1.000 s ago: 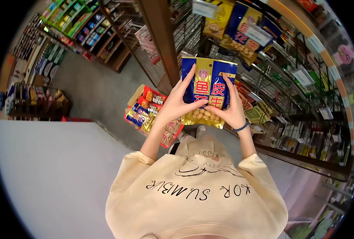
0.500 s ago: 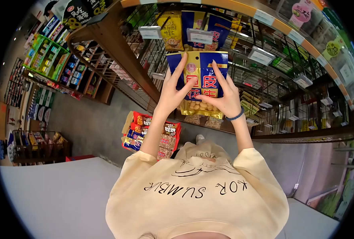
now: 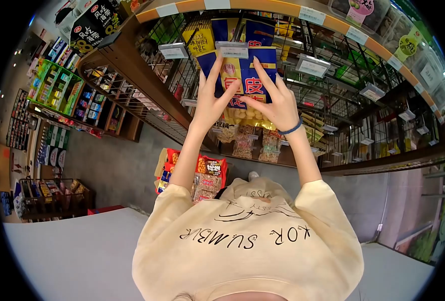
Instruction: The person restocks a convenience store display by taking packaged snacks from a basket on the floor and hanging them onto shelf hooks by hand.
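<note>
Holding the bag by opposite sides, equally near, the left hand and right hand had its long axis pointing up toward the tag; whether bag touched tag was unclear.

Fisheye shot, black corners, curved orange-brown shelf edge bowed hard. Bright, fairly even indoor light on the cream printed fabric T-shirt, dimmer inside the black wire shelf rack. Blue-and-gold glossy snack bag legible; small white paper price label too fine to read.
</note>
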{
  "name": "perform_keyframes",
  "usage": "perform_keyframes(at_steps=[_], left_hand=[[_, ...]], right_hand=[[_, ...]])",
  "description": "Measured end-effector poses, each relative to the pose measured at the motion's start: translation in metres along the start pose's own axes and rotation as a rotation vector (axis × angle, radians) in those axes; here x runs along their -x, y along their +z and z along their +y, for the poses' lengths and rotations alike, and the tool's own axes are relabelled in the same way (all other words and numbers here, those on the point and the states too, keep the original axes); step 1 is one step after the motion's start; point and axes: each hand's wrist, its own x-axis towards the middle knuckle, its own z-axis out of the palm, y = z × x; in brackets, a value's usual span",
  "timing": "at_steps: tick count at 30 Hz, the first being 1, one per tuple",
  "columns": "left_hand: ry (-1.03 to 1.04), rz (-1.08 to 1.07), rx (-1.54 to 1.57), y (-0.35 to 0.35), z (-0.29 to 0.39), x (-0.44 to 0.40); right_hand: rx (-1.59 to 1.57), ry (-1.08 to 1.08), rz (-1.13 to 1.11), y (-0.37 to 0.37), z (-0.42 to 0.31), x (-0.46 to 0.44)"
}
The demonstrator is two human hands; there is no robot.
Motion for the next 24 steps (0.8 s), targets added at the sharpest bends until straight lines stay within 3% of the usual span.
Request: perform_keyframes(at_steps=[7,14,24], left_hand=[[0.042,0.058,0.033,0.001,-0.003,-0.017],[0.175,0.028,-0.066,-0.005,-0.001,-0.028],[0.133,0.056,-0.103,0.002,-0.005,-0.031]], right_hand=[[0.012,-0.037,0.026,0.003,0.006,-0.013],[-0.047,0.100,-0.042,0.005,0.004,-0.019],[-0.100,0.139,-0.080,0.008,0.015,-0.020]])
